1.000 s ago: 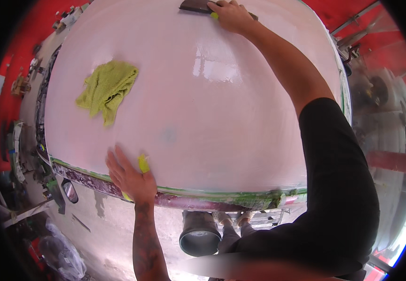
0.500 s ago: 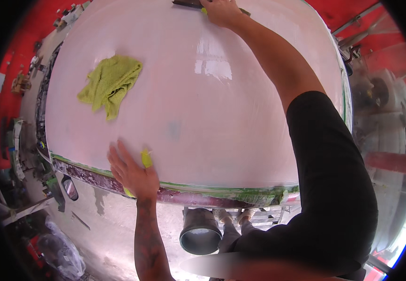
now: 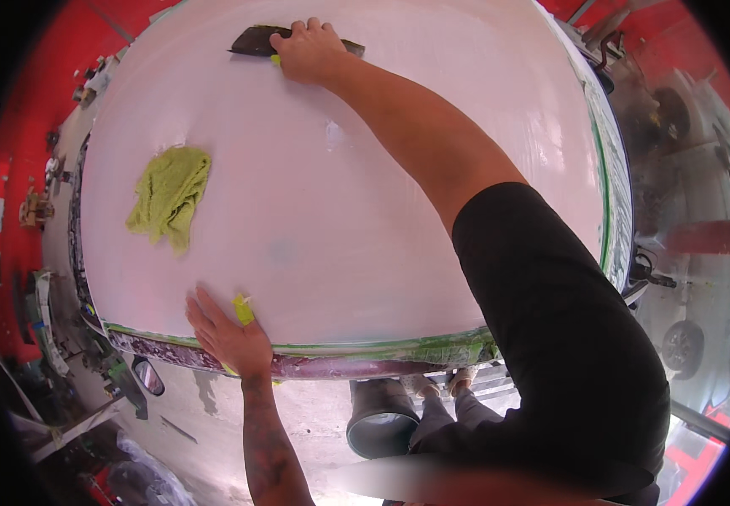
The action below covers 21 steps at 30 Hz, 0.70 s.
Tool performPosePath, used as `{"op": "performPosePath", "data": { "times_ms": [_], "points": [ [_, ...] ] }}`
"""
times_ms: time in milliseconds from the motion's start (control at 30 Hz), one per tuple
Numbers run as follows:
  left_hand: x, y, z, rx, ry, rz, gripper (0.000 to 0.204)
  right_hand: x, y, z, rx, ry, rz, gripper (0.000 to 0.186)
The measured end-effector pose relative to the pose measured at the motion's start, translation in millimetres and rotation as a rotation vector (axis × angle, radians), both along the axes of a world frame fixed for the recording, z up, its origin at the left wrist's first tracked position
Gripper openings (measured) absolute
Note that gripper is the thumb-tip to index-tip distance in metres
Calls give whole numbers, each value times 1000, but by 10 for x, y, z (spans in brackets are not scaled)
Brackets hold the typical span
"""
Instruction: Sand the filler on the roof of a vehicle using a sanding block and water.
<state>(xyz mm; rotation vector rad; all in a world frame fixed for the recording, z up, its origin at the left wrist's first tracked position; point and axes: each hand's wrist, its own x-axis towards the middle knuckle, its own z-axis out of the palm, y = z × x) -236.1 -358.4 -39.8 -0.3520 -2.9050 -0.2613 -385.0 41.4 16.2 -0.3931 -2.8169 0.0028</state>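
My right hand (image 3: 309, 52) grips a long dark block (image 3: 251, 42) against a broad pale pink vehicle panel (image 3: 399, 253), near its far side, a bit of bright yellow showing under my fingers. My left hand (image 3: 232, 337) lies open near the panel's near edge, fingers spread, next to a small bright yellow piece (image 3: 244, 310). A crumpled yellow-green cloth (image 3: 169, 198) rests on the panel's left part, between my two hands. Green tape (image 3: 399, 347) runs along the panel's near and right edges.
Below the near edge are a dark bucket (image 3: 382, 430), my feet on slats (image 3: 483, 386) and a side mirror (image 3: 147, 376). Assorted items (image 3: 36, 207) lie along the red-walled left side. At right stand a wheel (image 3: 682, 347) and a pale, plastic-looking sheet (image 3: 711, 169).
My right hand has moved with the block from the upper middle toward the left and slightly lower. The whole view has shifted a little. My left hand still lies by the near edge.
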Motion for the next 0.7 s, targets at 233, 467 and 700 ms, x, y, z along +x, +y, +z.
{"op": "performPosePath", "data": {
  "times_ms": [233, 467, 700],
  "points": [
    [4, -33, -15, -20, 4, 11, 73, 1669, 1463, -190, -2, 0, -493, 44],
    [15, -48, -65, -45, 72, -44, 72, 1504, 1495, -83, -137, 40, -824, 40],
    [-37, -63, -51, -26, 39, -28, 68, -26, 140, -5, -39, -37, -236, 41]
  ]
}}
